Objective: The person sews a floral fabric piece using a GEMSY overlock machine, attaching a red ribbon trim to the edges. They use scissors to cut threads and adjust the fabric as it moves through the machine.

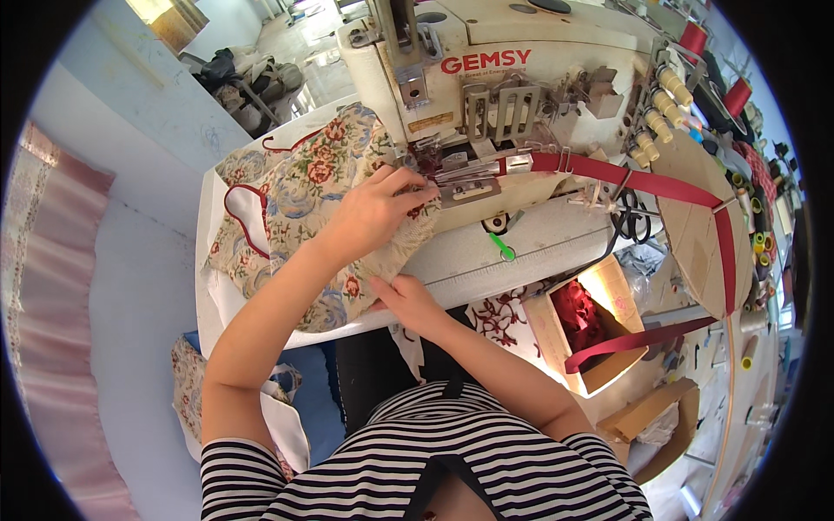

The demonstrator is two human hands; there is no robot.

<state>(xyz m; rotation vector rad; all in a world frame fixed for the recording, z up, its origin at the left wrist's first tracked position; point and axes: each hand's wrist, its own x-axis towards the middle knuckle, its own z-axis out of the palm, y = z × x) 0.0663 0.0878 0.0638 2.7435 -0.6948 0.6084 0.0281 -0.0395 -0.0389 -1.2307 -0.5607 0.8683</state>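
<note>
Two hands steady floral cloth (313, 174) at the left end of the sewing machine (556, 104). The left hand (382, 208) has bent, nearly closed fingers on its edge; the right hand's (401, 300) grip is partly hidden, tightness unclear. Straying nearer the machine's foot could nip fingers; uneven pulling might pucker cloth.

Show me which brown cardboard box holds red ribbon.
The upper cardboard box, nearer the bare right hand, holding bunched red ribbon; the lower cardboard box holds crumpled whitish material.
</note>
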